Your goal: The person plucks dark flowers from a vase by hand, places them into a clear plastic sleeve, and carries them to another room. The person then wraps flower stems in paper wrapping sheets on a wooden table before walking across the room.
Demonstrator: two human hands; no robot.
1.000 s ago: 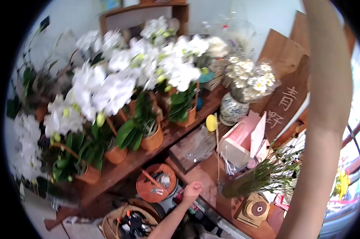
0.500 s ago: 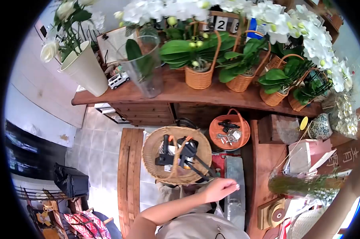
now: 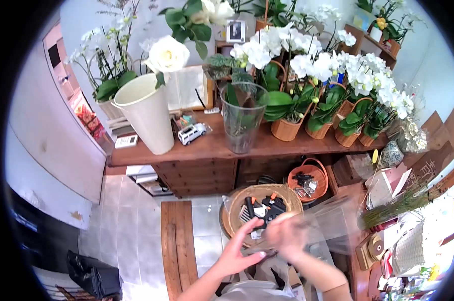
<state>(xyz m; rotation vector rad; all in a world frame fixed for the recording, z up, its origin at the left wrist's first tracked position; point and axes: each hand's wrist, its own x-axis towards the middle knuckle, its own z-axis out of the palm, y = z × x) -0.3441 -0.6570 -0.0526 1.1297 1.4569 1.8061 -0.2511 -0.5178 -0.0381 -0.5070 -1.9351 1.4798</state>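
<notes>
My left hand is over the near side of a wicker basket, thumb and fingers apart. Close beside it is my right hand, closed and smeared by motion. A see-through plastic sheet trails from the right hand toward the side table; its edges are blurred. In the basket lie black tools with orange parts and other small items. A small dark shape between the hands is too blurred to name.
A wooden bench is at my left. Behind the baskets runs a long wooden counter with a cream vase, a clear vase and potted white orchids. An orange basket of small parts sits at right.
My right hand has come in from the far right, with the plastic sheet trailing from it. My left hand has moved left and opened. The view has shifted, showing more of the counter.
</notes>
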